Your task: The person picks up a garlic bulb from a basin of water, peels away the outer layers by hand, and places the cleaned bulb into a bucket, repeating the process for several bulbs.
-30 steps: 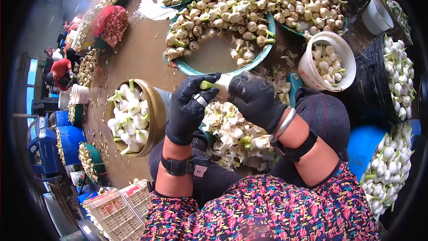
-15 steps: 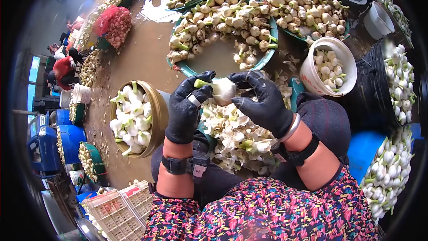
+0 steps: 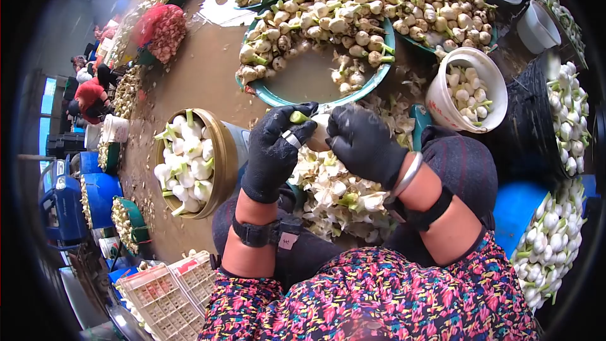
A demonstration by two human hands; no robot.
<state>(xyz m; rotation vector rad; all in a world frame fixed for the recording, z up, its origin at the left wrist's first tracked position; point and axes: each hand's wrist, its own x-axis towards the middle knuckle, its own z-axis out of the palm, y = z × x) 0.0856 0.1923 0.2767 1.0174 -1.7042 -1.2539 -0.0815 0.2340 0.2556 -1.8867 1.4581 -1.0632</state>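
Both my hands wear black gloves and meet over a heap of papery garlic skins point(image 3: 328, 183) between my knees. My left hand point(image 3: 273, 151) is closed round the green stem of a garlic bulb point(image 3: 320, 134), which points up and left. From the other side, my right hand point(image 3: 366, 142) presses curled fingers against the bulb and covers much of it; any skin between those fingers is hidden. Beyond the hands lies a green-rimmed tub point(image 3: 315, 102) of unpeeled, soil-stained garlic. Left of my hands, a tan bucket point(image 3: 221, 170) holds peeled white bulbs with short stems.
A white bucket point(image 3: 435, 104) with peeled bulbs stands to the right, beside a black container point(image 3: 517, 120) of garlic. More garlic fills a tub point(image 3: 404, 36) at the back. A plastic crate point(image 3: 164, 297) lies front left. A person in red point(image 3: 91, 95) sits far left.
My right hand has turned and closed its fingers against the bulb, hiding more of it. My left hand has shifted slightly right, still on the stem.
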